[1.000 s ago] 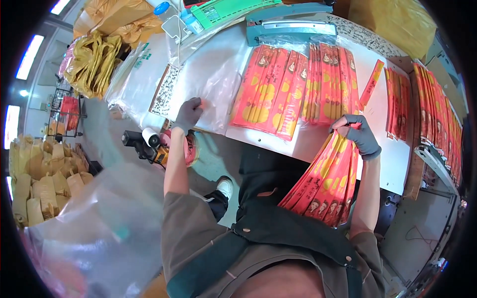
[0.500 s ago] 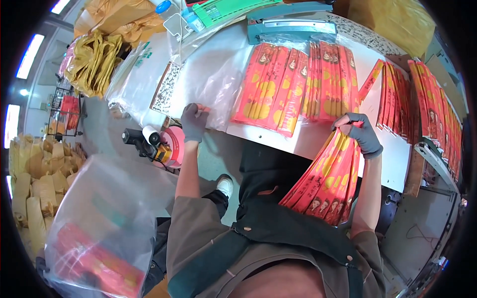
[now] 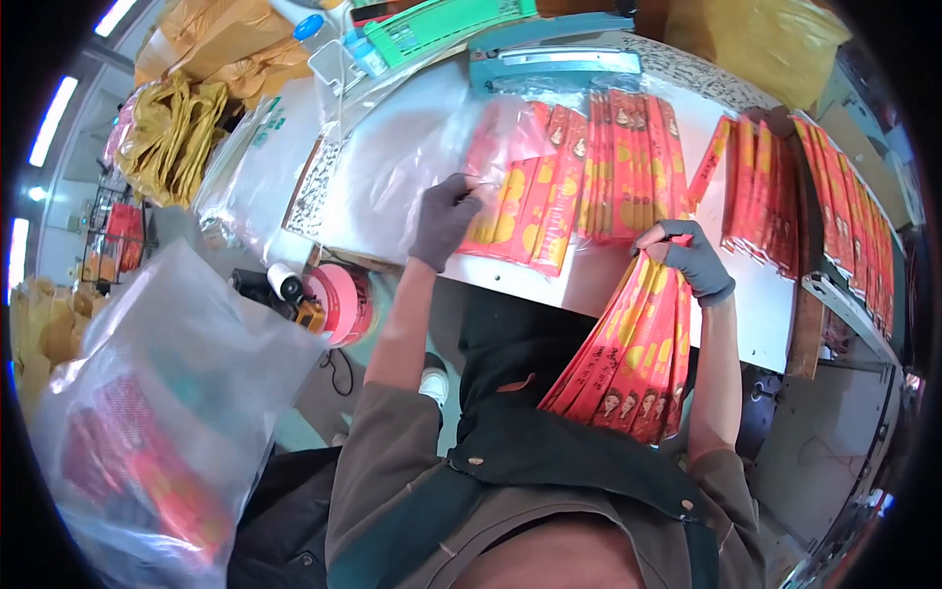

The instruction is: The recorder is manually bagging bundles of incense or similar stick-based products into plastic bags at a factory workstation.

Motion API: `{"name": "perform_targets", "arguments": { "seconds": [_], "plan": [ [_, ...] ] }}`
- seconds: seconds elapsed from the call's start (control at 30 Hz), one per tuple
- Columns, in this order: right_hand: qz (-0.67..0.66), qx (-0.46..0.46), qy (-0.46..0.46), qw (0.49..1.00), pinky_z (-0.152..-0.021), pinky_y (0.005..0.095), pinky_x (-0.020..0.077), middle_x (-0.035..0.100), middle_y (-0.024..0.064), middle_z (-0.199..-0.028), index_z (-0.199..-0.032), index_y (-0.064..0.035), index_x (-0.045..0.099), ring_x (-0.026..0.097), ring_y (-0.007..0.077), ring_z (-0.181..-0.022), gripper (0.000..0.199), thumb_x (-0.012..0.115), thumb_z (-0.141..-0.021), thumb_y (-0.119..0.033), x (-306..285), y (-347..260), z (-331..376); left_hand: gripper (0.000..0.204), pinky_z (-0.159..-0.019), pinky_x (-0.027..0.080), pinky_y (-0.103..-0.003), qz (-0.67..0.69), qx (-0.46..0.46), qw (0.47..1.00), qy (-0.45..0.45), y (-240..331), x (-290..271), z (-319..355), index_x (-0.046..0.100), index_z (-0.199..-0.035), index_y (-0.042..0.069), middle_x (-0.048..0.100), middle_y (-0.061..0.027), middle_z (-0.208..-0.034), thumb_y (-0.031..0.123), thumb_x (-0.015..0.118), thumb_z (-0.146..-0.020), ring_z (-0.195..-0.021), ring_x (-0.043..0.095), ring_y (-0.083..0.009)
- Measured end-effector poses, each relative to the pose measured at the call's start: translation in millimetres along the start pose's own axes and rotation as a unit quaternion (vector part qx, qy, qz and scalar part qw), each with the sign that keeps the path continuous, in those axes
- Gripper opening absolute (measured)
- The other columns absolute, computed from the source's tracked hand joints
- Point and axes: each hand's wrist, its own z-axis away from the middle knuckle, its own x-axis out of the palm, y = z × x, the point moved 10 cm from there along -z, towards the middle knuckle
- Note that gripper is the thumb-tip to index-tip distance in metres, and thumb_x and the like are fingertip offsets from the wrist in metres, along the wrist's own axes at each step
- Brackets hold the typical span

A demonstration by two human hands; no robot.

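In a fingerless grey glove, my left hand (image 3: 446,221) is closed at the edge of a clear plastic bag (image 3: 388,182) on the white table. The film spreads from my fingers over part of the left group of long red-and-yellow packets (image 3: 535,216). My right hand (image 3: 692,263), gloved the same way, grips a bunch of the same narrow packets (image 3: 633,363) at their upper ends. That bunch hangs fanned out in front of my apron, printed portraits at the bottom. A second group of packets (image 3: 633,167) lies between my hands, farther back.
More red packets (image 3: 760,196) stand at the right, with another row (image 3: 849,226) beyond. A teal sealer-like device (image 3: 554,69) and green basket (image 3: 446,29) line the back. Pink tape rolls (image 3: 339,304) sit below the table's left. A person's dark sleeve (image 3: 285,515) shows beside a large clear bag (image 3: 186,373) holding red packets.
My left hand has moved right and closed on the bag edge, drawing film over the left packets. My right hand keeps its bunch. The large bag at lower left has risen and swung left.
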Motion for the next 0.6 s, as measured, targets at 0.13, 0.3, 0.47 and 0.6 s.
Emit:
{"name": "perform_targets", "arguments": {
  "seconds": [0.13, 0.3, 0.47, 0.6],
  "plan": [
    [-0.031, 0.006, 0.001, 0.999, -0.078, 0.0243, 0.0442, 0.066, 0.0067, -0.09, -0.103, 0.0018, 0.065, 0.058, 0.0117, -0.085, 0.028, 0.064, -0.079, -0.012, -2.8, 3.3, 3.0, 0.008, -0.062, 0.044, -0.022, 0.06, 0.0, 0.994, -0.091, 19.9, 70.1, -10.8, 0.062, -0.076, 0.002, 0.06, 0.0012, -0.075, 0.007, 0.068, -0.079, -0.072, 0.054, -0.0048],
    [-0.059, 0.009, 0.011, 0.998, -0.082, 0.0245, 0.0453, 0.065, 0.008, -0.098, -0.121, 0.0014, 0.056, 0.059, 0.0119, -0.088, 0.045, 0.066, -0.078, -0.01, 2.7, -6.1, 1.3, 0.022, -0.057, 0.041, -0.024, -0.088, 0.137, 0.979, -0.125, 68.0, 146.6, 12.6, 0.054, -0.07, 0.002, 0.052, 0.0005, -0.069, 0.005, 0.076, -0.069, -0.064, 0.05, -0.006],
    [-0.054, 0.006, 0.013, 0.998, -0.076, 0.0228, 0.0464, 0.064, 0.0055, -0.087, -0.107, 0.0027, 0.063, 0.059, 0.0097, -0.082, 0.032, 0.065, -0.077, -0.007, 8.2, -7.5, -4.9, 0.019, -0.054, 0.042, -0.024, -0.172, 0.165, 0.964, -0.121, 74.7, 162.0, 23.8, 0.053, -0.073, 0.0, 0.051, -0.0036, -0.071, -0.001, 0.072, -0.069, -0.06, 0.053, -0.0072],
    [-0.044, 0.032, 0.034, 0.998, -0.071, 0.024, 0.0468, 0.063, 0.0053, -0.082, -0.091, 0.0038, 0.064, 0.058, 0.0098, -0.078, 0.022, 0.068, -0.074, -0.009, 2.9, 5.8, -12.3, 0.015, -0.058, 0.046, -0.023, -0.213, 0.161, 0.955, -0.128, 80.6, 156.6, 35.8, 0.056, -0.076, -0.001, 0.054, -0.005, -0.074, 0.0, 0.07, -0.07, -0.065, 0.057, -0.0076]
  ]
}}
